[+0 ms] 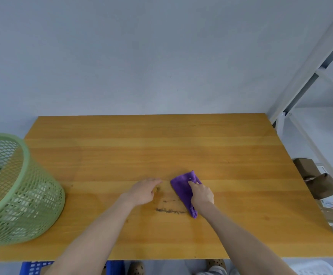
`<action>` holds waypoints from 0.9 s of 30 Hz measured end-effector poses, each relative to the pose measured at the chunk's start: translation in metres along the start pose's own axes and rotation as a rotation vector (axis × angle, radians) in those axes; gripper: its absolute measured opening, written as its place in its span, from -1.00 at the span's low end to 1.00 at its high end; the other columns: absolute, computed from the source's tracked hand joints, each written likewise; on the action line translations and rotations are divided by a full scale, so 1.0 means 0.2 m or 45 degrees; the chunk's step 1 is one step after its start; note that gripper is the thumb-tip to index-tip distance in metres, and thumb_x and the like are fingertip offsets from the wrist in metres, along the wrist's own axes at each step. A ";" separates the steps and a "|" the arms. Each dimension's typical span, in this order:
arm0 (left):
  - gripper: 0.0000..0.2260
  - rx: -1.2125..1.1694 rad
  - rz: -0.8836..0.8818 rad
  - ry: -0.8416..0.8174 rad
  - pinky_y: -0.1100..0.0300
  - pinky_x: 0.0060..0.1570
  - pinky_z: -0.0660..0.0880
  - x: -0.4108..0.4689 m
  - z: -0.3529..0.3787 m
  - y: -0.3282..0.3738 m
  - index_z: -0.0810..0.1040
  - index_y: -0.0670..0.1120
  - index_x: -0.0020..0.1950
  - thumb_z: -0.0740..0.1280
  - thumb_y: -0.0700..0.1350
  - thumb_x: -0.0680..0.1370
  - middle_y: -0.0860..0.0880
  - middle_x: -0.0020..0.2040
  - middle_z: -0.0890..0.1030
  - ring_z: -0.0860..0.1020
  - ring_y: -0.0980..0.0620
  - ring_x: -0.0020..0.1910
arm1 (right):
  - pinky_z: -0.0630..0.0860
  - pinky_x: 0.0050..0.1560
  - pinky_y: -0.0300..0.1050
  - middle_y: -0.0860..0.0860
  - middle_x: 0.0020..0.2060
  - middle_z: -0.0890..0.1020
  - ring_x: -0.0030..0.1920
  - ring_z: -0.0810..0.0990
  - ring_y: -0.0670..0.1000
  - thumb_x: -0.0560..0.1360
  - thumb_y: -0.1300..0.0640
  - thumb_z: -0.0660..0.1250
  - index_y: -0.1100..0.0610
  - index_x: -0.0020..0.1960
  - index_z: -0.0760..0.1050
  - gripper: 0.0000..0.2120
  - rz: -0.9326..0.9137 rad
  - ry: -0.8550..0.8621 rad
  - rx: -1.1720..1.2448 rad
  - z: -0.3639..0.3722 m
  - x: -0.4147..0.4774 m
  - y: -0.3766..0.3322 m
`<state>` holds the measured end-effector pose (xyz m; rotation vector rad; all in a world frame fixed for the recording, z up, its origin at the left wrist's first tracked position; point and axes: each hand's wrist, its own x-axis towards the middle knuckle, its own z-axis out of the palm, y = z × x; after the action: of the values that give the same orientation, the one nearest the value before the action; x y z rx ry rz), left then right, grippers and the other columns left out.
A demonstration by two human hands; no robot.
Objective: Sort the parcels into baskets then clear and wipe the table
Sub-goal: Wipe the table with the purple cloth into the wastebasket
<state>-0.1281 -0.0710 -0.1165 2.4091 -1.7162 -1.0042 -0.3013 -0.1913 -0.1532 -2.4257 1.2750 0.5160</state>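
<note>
A purple cloth lies on the wooden table near its front middle. My right hand presses down on the cloth, fingers over its right side. My left hand rests flat on the bare wood just left of the cloth, fingers relaxed and holding nothing. Between the hands, dark smudged marks and a stained patch show on the wood. A green mesh basket stands tilted on the table's left edge.
Cardboard parcels sit below the table's right edge beside a white metal rack. A blue crate and a white basket show under the front edge. A plain wall stands behind the table.
</note>
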 end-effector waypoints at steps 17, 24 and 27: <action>-0.39 -0.030 0.246 -0.062 0.24 0.42 0.06 0.19 -0.01 0.32 0.03 0.05 0.56 0.08 -0.34 0.56 0.07 0.56 0.04 0.05 0.07 0.52 | 0.48 -0.43 -0.05 0.14 -0.41 0.58 -0.45 0.53 0.10 0.27 0.44 0.12 0.18 -0.30 0.57 -0.70 0.144 0.204 0.760 -0.12 -0.03 0.42; -0.44 0.057 0.254 -0.148 0.14 0.34 0.26 0.25 -0.01 0.39 0.00 0.07 0.56 0.07 -0.29 0.62 0.13 0.56 -0.05 0.01 0.08 0.53 | 0.45 -0.34 -0.09 0.12 -0.26 0.61 -0.24 0.55 0.16 0.36 0.42 0.17 0.14 0.00 0.65 -0.62 0.534 0.477 0.624 -0.23 -0.13 0.93; -0.45 0.073 0.231 -0.155 0.14 0.32 0.29 0.24 0.01 0.34 0.02 0.07 0.56 0.07 -0.28 0.62 0.12 0.56 -0.03 0.02 0.08 0.53 | 0.41 -0.32 -0.13 0.15 -0.11 0.61 -0.20 0.51 0.14 0.45 0.37 0.17 0.12 0.21 0.57 -0.59 0.663 0.354 0.531 -0.16 -0.16 1.04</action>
<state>-0.1771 -0.1381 -0.1153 2.2152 -1.9869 -1.1116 -0.4875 -0.2945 -0.1383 -1.8564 1.9254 0.0186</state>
